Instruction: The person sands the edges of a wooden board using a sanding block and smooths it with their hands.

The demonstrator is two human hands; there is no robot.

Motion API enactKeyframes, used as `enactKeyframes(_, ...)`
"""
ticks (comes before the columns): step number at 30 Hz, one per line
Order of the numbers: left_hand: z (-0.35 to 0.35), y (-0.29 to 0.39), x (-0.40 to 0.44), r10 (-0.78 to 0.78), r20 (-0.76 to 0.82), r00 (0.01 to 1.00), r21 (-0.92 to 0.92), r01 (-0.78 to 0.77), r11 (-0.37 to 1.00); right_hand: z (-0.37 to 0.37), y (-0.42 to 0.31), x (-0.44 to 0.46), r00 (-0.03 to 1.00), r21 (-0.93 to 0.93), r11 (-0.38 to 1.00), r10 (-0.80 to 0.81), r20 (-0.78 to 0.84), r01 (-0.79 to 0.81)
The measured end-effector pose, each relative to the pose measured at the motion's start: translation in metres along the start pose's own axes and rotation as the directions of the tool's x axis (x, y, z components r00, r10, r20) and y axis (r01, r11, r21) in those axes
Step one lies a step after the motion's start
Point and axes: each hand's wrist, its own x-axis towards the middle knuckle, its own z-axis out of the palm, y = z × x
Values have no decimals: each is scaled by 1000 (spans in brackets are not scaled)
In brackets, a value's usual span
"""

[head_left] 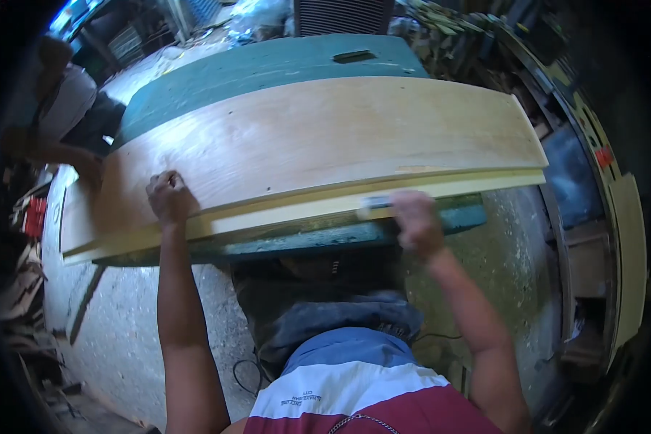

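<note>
The left arm (181, 318) reaches straight forward, the left hand (168, 197) curled. The right arm (479, 318) slants inward, the right hand (417, 220) closed and motion-blurred.

Head-worn view, wide-angle, facing forward and steeply down from close above: wearer's shirt (354, 387) nearest, wooden panel (325, 130) central, green tabletop (267, 64) far, floor (123, 333) visible left and right.

Scrap wood (452, 25) lies heaped beyond a worn green worktable (267, 65), near a dark slatted panel (343, 16) and crumpled plastic (257, 20). A pale board (629, 231) stands at far right, while a dark cable (249, 365) loops over the paint-speckled floor (116, 325).
</note>
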Motion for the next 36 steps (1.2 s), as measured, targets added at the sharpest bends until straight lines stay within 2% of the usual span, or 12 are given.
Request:
enactKeyframes(1,0,1,-1,1,0,1000,0,-1,1000,-20,20,-12,998,-140,989,50,24,-46)
enactKeyframes(7,-1,6,-2,-22,-16,1000,14,23,1000,-36,36,-28,1000,-80,997,-19,7,20)
enactKeyframes(14,0,1,1,-30,-32,999,-61,28,998,46,-118,78,986,109,981,-165,35,160)
enactKeyframes(18,-2,-25,8,-116,-28,993,-345,99,933,104,-212,146,982,241,952,-187,-21,186)
enactKeyframes(20,-22,-31,13,-335,309,890,-721,449,528,126,-248,172,979,246,948,-191,-70,202)
enactKeyframes(21,-38,-35,12,-333,293,896,-721,436,539,128,-257,182,977,238,949,-186,-101,206)
enactKeyframes(23,-77,-43,-5,-192,125,973,-752,219,622,120,-258,185,983,262,948,-167,-78,182)
enactKeyframes(25,-115,-38,-42,-9,118,993,-654,85,752,108,-248,183,990,311,940,-137,-37,142)
enactKeyframes(27,-137,-18,-82,230,185,955,-608,-72,791,101,-227,180,988,351,925,-157,6,145)
enactKeyframes(28,-136,-9,-91,423,156,893,-509,-294,809,98,-217,180,983,397,907,-176,57,140)
enactKeyframes(31,-137,50,-113,512,196,836,-359,-425,831,101,-193,182,974,519,842,-215,75,146)
enactKeyframes(36,-74,66,-119,577,162,801,-339,-503,795,87,-156,176,979,670,734,-195,53,110)
